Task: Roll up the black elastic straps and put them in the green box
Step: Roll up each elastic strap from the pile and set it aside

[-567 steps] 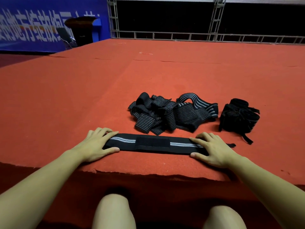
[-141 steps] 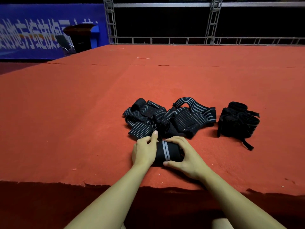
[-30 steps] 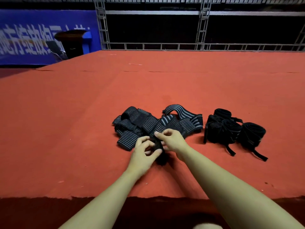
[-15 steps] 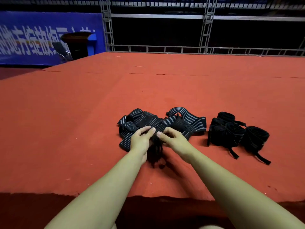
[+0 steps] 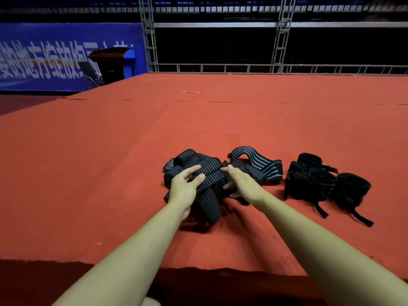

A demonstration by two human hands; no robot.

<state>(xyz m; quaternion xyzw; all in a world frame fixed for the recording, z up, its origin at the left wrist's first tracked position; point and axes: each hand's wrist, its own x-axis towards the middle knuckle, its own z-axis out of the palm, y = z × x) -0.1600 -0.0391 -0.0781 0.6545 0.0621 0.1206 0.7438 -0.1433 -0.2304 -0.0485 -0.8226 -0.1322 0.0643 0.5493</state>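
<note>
Nearest, two bare forearms reach forward over the frayed front edge of the red-carpeted surface (image 5: 92,173). Left hand (image 5: 184,188): thumb and curled fingers pinch a black strap with thin grey stripes (image 5: 209,180), lifted off the carpet; its loose end droops toward the viewer in a fold. Right hand (image 5: 244,184): fingers lie on the other end of the same strap, thumb side hidden below, so whether this grip closes on the cloth cannot be told.

Just behind the hands, the pile of unrolled straps (image 5: 183,162), black with grey lines, tangled. One wider-striped strap (image 5: 258,165) arches up at the pile's right side.

Right of the pile, apart from it, rolled straps (image 5: 320,182) in a cluster on the carpet, plain black, narrow tails trailing toward the viewer.

Green box: not in view.

Farther back, carpet seams run across. Beyond the far edge, metal truss (image 5: 152,36) and railing. At far left, a blue banner (image 5: 44,56) with large white Chinese characters, partly cut off and too blurred to read with certainty; a dark lectern (image 5: 110,62) stands before it.
</note>
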